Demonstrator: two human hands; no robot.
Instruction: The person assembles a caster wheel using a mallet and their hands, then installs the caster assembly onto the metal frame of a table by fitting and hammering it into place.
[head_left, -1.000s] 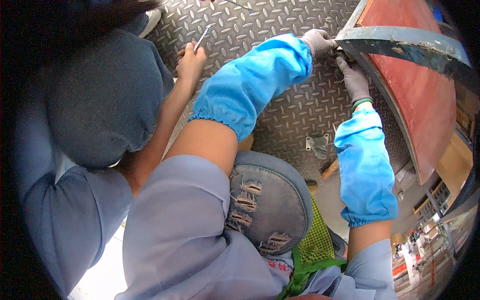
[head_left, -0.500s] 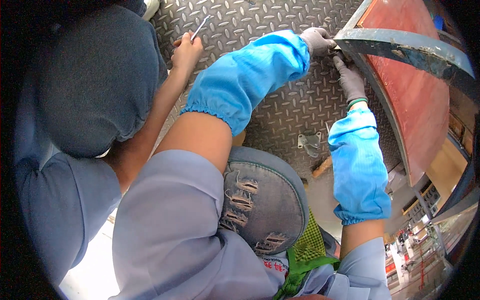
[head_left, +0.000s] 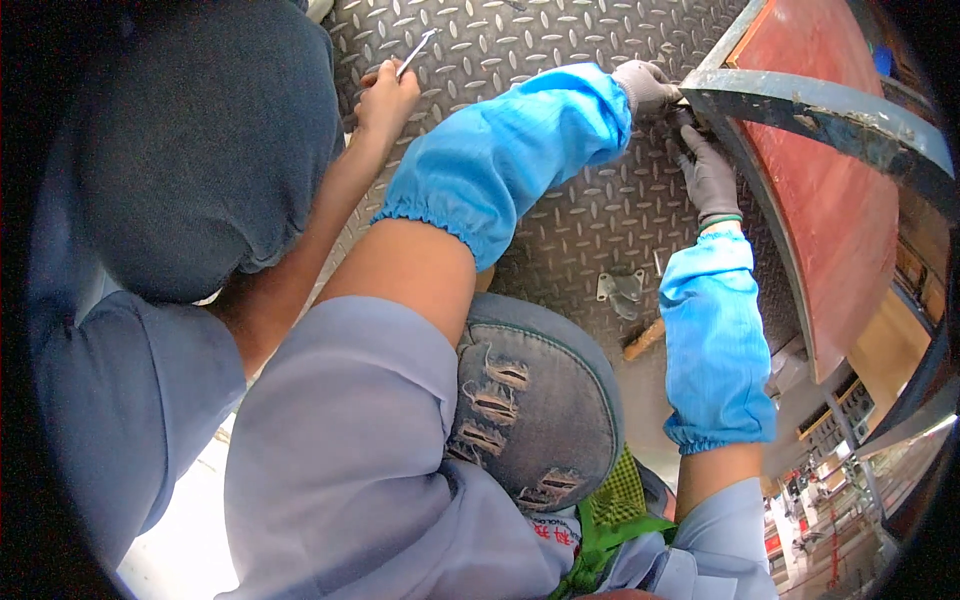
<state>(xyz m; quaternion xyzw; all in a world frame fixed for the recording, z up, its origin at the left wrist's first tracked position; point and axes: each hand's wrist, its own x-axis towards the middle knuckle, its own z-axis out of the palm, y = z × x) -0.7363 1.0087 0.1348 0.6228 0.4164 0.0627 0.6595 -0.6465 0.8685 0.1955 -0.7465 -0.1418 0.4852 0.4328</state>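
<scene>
Since a second ago the view has slid slightly; both gloved hands stay put at the steel bar (head_left: 820, 105) where it meets the red panel (head_left: 830, 190). The left hand (head_left: 645, 88) is closed on the bar's end; the right hand (head_left: 708, 170) presses just below, its grip unclear. A co-worker's hand (head_left: 385, 95) has lifted its thin metal tool (head_left: 417, 52) slightly above the tread-plate floor (head_left: 560, 230).

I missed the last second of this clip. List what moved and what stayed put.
Little changed. The co-worker's bare hand with the thin metal tool shifted slightly up the checker-plate floor. The left hand and right hand, both gloved, stayed at the grey metal bar by the red panel.
</scene>
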